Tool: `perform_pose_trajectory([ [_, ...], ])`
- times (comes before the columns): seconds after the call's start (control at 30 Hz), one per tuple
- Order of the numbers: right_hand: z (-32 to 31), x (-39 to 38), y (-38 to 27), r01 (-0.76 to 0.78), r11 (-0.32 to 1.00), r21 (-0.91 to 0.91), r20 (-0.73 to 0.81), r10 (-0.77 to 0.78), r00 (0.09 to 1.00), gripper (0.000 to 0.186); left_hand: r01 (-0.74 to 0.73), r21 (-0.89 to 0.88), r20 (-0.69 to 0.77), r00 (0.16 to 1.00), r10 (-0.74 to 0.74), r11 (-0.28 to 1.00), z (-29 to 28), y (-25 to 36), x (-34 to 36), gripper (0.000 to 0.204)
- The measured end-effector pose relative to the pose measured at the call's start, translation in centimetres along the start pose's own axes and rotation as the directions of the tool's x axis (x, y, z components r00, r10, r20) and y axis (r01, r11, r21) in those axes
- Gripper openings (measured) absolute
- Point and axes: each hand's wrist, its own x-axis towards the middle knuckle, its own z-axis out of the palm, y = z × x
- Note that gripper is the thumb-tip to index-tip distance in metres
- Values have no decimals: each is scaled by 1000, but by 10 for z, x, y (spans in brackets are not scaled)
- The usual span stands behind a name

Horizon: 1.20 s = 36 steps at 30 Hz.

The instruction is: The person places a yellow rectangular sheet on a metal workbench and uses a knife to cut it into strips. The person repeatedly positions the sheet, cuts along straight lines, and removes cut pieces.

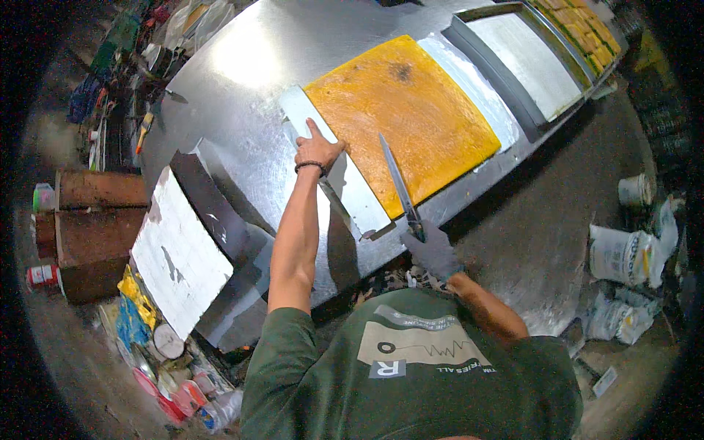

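Note:
My left hand [317, 150], bare with a beaded bracelet, presses spread fingers on a long pale metal strip [361, 191] along the left edge of a square yellow-orange slab [425, 110]. The slab lies on a steel table [242, 110] and has a dark patch near its far side. My right hand [429, 249], in a grey glove, is closed on the handle of a long knife [396, 172]. Its blade points away from me, over the slab's lower left part.
A white sheet [502, 136] and a metal tray [513, 59] sit right of the slab, with cut yellow pieces [576, 29] beyond. A white board [180, 249] is at lower left, wooden boxes [99, 191] at left. Sacks [623, 253] and a bucket [632, 189] stand at right.

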Motion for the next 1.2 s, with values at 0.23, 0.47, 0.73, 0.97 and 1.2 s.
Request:
perform_pose_trajectory([
  [0.23,40,33,-16,20,980,198,55,-32,998,40,-25,-175,-29,999,20,984,-4,-8,-8,121],
  [0.47,33,47,-14,-31,928,370,81,1,997,36,-96,-183,-96,992,80,978,8,17,-12,120],
  [0.73,-9,55,-16,-54,991,119,-57,61,997,25,-43,-205,-116,993,19,978,15,69,-7,113],
  [0.97,-5,74,7,25,999,-29,-136,-28,990,27,-18,-167,-117,993,-1,986,16,61,-8,112],
  [1.2,-7,62,-10,3,997,72,-126,6,992,24,-29,-203,-99,995,9,979,13,66,-10,110],
])
